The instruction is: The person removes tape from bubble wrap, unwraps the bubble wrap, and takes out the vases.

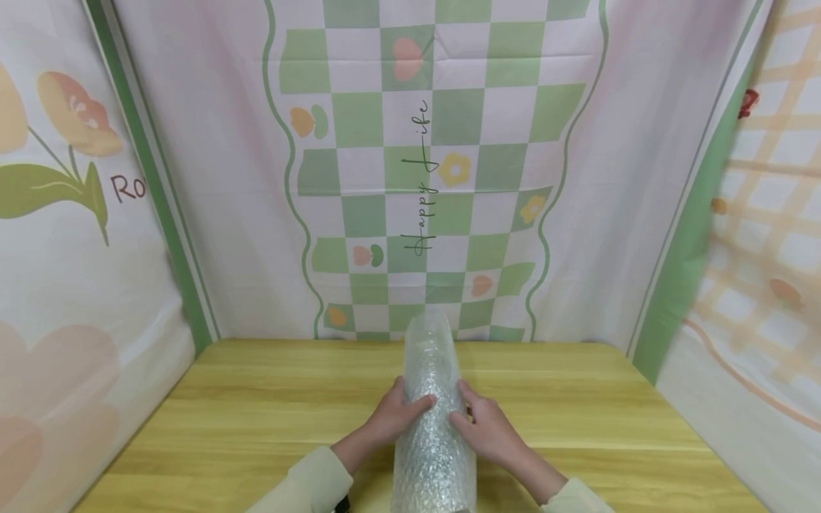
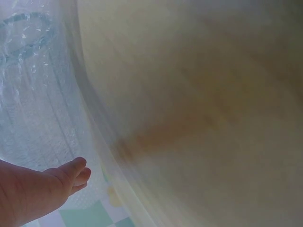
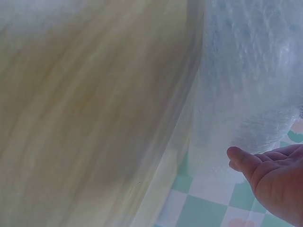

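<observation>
A long bundle of clear bubble wrap (image 1: 436, 456) points away from me over the middle of the table, its far end narrower and more see-through. My left hand (image 1: 393, 417) grips its left side, with the thumb lying across the top. From the right, my right hand (image 1: 487, 431) holds it too, thumb on top and the other fingers mostly hidden behind the wrap. In the left wrist view, a bluish ring shape shows through the bubble wrap (image 2: 28, 94), beyond my left hand (image 2: 52, 189). The right wrist view shows my right hand (image 3: 277, 177) against the loose wrap.
The wood-grain table (image 1: 256, 399) runs back to a hanging cloth (image 1: 359, 164) with green and white checks. Printed cloths (image 1: 58, 285) also hang at the left and right sides. A small dark thing (image 1: 343, 505) shows by the left sleeve at the front.
</observation>
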### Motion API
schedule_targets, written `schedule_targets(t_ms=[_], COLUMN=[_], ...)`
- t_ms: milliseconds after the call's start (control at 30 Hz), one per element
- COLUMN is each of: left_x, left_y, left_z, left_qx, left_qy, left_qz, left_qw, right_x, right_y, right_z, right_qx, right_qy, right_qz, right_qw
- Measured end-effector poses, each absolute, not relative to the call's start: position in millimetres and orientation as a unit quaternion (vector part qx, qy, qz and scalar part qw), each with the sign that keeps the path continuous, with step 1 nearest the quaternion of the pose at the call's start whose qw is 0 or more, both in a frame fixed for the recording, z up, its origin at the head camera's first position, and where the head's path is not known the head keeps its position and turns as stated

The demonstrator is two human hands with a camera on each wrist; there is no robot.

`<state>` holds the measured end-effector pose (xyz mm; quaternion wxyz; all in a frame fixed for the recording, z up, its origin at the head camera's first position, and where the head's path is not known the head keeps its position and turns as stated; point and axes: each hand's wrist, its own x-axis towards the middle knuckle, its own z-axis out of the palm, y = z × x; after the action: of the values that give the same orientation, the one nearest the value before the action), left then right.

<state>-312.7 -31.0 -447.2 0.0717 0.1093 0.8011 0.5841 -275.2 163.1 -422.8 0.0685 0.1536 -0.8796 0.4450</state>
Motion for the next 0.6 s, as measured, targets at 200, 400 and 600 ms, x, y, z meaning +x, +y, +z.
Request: schedule_targets(t_ms=[200, 400, 600], left_x=[-311.8, -310.6, -310.3], left_y=[-31.1, -30.7, -30.7], left_z=[-447.4, -445.9, -445.0], left_qx=[0.110, 0.104, 0.103], left_qy=[0.802, 0.805, 0.804], left_qz=[0.582, 0.580, 0.581], left_qw=[0.074, 0.073, 0.073], right_x=[-275.9, -275.1, -275.8], right_y=[162.8, 162.5, 162.9], right_z=[-423.8, -422.6, -422.3], right_qx=[0.153, 0.152, 0.155], right_qy=[-0.878, -0.877, -0.880], right_qz=[0.447, 0.449, 0.444], right_qw=[0.073, 0.072, 0.073])
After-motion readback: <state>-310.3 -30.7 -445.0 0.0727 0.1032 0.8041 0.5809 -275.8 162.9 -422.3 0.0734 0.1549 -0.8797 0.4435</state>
